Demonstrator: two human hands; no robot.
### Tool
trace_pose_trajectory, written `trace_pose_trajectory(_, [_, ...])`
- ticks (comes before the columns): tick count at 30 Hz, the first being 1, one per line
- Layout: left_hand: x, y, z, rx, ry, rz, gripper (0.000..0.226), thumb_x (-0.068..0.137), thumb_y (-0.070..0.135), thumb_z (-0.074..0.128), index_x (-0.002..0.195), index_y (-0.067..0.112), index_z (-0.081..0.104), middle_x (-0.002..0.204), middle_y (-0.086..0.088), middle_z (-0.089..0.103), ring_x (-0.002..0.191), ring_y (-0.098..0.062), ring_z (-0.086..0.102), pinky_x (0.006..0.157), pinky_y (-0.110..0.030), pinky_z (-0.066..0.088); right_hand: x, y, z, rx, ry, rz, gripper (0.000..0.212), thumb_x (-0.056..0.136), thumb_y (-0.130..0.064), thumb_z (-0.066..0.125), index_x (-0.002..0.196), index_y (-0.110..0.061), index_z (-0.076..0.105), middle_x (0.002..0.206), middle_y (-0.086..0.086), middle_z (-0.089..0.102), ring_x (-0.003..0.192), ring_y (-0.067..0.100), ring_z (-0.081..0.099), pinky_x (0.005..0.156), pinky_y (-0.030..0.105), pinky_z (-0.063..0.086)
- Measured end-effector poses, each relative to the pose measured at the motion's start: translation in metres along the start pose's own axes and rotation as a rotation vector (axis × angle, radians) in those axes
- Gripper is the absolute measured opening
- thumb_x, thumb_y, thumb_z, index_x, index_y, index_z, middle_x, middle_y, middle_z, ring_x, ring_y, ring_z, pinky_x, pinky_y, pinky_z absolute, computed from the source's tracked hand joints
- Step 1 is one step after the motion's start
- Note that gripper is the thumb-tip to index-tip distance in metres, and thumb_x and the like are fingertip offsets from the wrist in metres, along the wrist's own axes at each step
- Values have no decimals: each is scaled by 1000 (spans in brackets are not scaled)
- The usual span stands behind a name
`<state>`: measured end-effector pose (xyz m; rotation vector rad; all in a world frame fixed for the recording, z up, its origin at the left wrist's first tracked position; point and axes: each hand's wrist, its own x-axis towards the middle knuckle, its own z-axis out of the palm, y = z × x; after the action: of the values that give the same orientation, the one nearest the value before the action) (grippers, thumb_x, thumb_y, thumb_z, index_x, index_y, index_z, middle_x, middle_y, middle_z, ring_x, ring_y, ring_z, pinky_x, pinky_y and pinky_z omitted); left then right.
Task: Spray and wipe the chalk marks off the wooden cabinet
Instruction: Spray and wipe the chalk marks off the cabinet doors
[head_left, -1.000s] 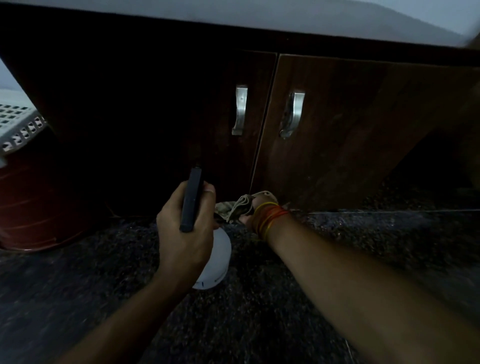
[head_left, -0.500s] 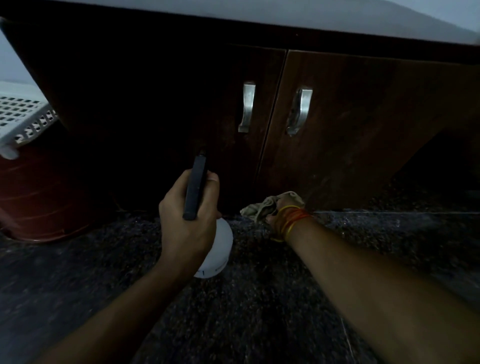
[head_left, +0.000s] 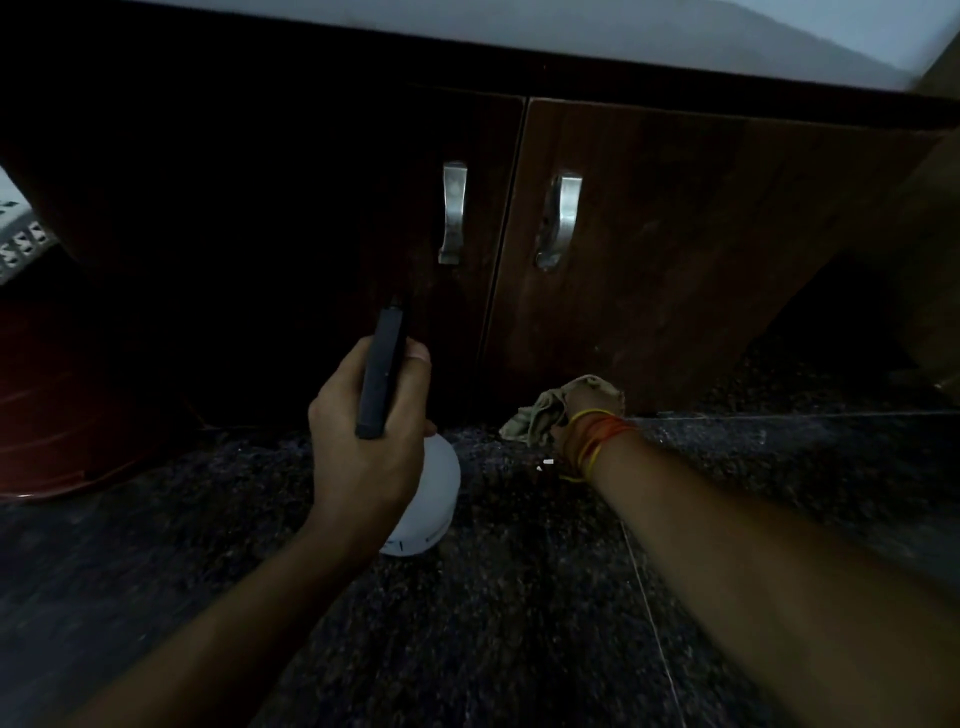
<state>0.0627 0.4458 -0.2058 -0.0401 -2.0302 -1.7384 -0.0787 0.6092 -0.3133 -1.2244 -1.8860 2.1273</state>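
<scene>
Our right hand (head_left: 584, 410) gripped the cloth (head_left: 545, 410) at the cabinet (head_left: 675, 260) door's foot; our left hand (head_left: 369, 431) clutched the spray bottle (head_left: 431, 499) beside it. We judged firm, overlapping strokes best.

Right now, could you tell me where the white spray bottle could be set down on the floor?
The dark speckled floor between both forearms looks bare. Left, the red tub crowds it. At the wooden cabinet base, the right hand holds the beige cloth. The left hand grips the white spray bottle.
</scene>
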Motion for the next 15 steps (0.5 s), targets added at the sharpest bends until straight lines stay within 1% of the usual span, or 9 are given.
trace_pose_trajectory(2, [1, 3, 0, -9, 0, -6, 11, 92, 35, 50, 83, 30, 55, 83, -32, 57, 58, -34, 53, 52, -18, 48, -36, -23, 5, -36, 111, -145, 63, 91, -30, 41, 144, 0, 26, 144, 15, 39, 129, 31, 44, 108, 37, 37])
trace_pose_trajectory(3, [1, 3, 2, -13, 0, -4, 11, 92, 35, 51, 84, 30, 55, 83, -32, 56, 58, -34, 53, 52, -16, 47, -48, -29, 6, -26, 148, -206, 70, 86, -35, 40, 144, 1, 26, 145, 18, 38, 130, 31, 43, 108, 35, 36])
trace_pose_trajectory(4, [2, 2, 3, -5, 2, 3, 11, 93, 36, 52, 84, 31, 55, 83, -32, 56, 58, -33, 53, 53, -14, 47, -56, -34, 6, -29, 221, -283, 69, 86, -33, 37, 143, 4, 24, 146, 22, 35, 131, 32, 40, 108, 33, 32])
trace_pose_trajectory(5, [2, 2, 5, 0, 3, 8, 11, 93, 37, 52, 84, 31, 55, 84, -33, 56, 57, -33, 53, 53, -13, 46, -63, -40, 6, -26, 262, -369, 65, 90, -26, 35, 145, 6, 19, 150, 24, 27, 135, 33, 33, 109, 29, 23])
trace_pose_trajectory(6, [2, 2, 5, 7, 4, 9, 11, 93, 36, 51, 85, 31, 54, 84, -33, 56, 57, -32, 53, 53, -12, 46, -64, -42, 2, -63, 259, -416, 62, 94, -17, 35, 147, 4, 11, 154, 23, 15, 141, 31, 22, 108, 23, 13])
trace_pose_trajectory(7, [1, 4, 6, -4, 2, 3, 11, 94, 35, 50, 85, 30, 54, 85, -33, 57, 57, -32, 54, 53, -12, 45, -63, -41, -1, -87, 221, -473, 63, 96, -9, 36, 149, 0, 3, 156, 21, 3, 144, 30, 11, 106, 18, 8])
trace_pose_trajectory(9, [1, 5, 7, -5, 0, -2, 12, 94, 33, 49, 85, 27, 55, 84, -33, 57, 56, -32, 54, 52, -12, 45, -67, -38, -2, -161, 212, -559, 69, 94, 0, 37, 149, -6, -3, 157, 17, -6, 146, 30, 1, 106, 15, 7])
trace_pose_trajectory(11, [0, 3, 8, -7, -10, 2, 13, 95, 31, 50, 84, 26, 55, 83, -33, 57, 55, -31, 54, 52, -14, 45, -62, -31, -4, -199, 230, -560, 72, 92, 2, 39, 149, -6, -4, 157, 19, -6, 145, 32, 3, 107, 16, 7])
trace_pose_trajectory(15, [-2, 3, 7, -6, -2, -20, 15, 93, 33, 50, 82, 26, 56, 82, -31, 57, 55, -30, 54, 52, -20, 48, -62, -40, -8, -253, 202, -331, 75, 93, -4, 42, 148, -3, -8, 157, 20, -2, 145, 33, 4, 113, 27, 9])
